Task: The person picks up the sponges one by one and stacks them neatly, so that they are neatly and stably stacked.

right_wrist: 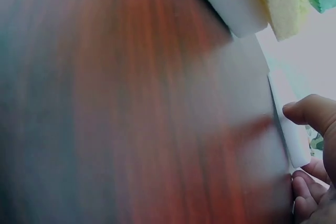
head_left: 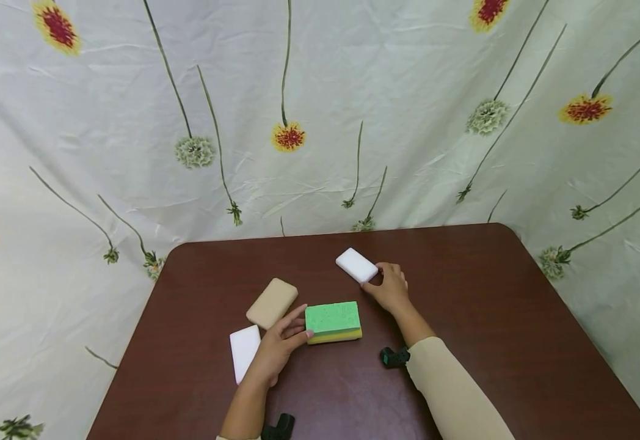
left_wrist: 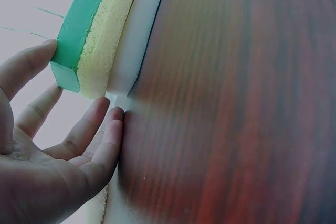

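A green-and-yellow sponge (head_left: 333, 319) lies near the middle of the table, green side up. In the left wrist view it is stacked on a white block (left_wrist: 137, 40). My left hand (head_left: 278, 345) has its thumb and a fingertip against the sponge's left end, the other fingers spread loosely beside it. Farther back, a white rectangular sponge (head_left: 356, 265) is pinched at its right end by my right hand (head_left: 391, 287). The right wrist view shows the thumb on that white sponge's (right_wrist: 290, 124) near side and the fingers around its end.
Left of the stack lies a beige rounded sponge (head_left: 272, 304). Another white sponge (head_left: 245, 352) is beside the left hand, partly covered by it. The brown table (head_left: 463, 305) has a rounded far edge. A flower-printed cloth (head_left: 320, 73) hangs behind it.
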`<state>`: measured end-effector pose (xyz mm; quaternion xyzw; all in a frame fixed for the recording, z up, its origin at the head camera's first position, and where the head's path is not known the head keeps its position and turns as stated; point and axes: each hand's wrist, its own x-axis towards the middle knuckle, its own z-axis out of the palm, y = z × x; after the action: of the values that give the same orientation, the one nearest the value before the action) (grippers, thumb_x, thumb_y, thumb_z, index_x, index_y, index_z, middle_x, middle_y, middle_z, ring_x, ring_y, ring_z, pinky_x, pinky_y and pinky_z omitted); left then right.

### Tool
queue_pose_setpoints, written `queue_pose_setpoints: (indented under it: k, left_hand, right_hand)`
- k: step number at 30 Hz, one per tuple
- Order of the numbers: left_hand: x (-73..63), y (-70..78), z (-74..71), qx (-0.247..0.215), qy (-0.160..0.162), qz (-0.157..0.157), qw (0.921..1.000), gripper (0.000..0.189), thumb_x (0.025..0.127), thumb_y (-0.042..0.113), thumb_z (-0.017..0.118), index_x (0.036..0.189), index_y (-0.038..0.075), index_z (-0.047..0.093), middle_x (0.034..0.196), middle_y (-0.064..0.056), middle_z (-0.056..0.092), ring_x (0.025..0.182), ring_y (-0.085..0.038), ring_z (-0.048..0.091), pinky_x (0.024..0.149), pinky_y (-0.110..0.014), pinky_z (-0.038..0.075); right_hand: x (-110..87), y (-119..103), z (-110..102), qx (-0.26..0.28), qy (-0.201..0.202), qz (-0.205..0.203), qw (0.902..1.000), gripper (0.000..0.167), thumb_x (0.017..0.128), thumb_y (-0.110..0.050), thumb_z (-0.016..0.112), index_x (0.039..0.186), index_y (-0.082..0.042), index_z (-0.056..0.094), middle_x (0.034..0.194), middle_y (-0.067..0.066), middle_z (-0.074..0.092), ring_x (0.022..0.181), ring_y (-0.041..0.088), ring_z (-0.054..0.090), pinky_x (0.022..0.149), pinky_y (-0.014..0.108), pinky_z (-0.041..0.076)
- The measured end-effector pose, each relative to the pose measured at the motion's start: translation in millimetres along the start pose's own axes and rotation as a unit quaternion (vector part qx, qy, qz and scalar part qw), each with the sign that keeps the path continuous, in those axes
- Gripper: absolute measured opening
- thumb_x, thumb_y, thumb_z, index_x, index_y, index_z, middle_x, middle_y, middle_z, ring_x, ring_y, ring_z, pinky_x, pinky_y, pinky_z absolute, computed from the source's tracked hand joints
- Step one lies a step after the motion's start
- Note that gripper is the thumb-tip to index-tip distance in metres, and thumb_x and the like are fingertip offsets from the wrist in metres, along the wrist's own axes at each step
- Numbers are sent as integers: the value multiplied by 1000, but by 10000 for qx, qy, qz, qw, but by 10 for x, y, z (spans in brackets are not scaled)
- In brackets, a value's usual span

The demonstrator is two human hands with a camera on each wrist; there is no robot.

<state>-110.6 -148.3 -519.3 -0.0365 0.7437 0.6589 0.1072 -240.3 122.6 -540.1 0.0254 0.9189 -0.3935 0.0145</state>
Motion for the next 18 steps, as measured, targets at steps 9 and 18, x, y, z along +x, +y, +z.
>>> queue_pose_setpoints:
  k: [9, 18]
  left_hand:
    - [-10, 6, 9, 28, 61, -12, 10000, 63, 91, 23, 76, 150, 26, 51, 137, -15, 55, 131, -31, 54, 105, -44, 47]
    - [-9, 13, 29, 45, 100, 8, 9999, 63, 92, 22, 75, 150, 23, 50, 139, -16, 55, 132, -32, 53, 106, -46, 47]
  right_hand:
    - [4, 48, -63, 358, -175, -35, 9992, 62, 88, -27, 77, 138, -2, 50, 138, 20, 46, 126, 36, 45, 105, 52, 39]
    - [-36, 97, -175, 1111, -708, 3, 9913, 59, 92, -21, 73, 142, -2, 47, 136, 18, 47, 127, 33, 46, 102, 49, 43]
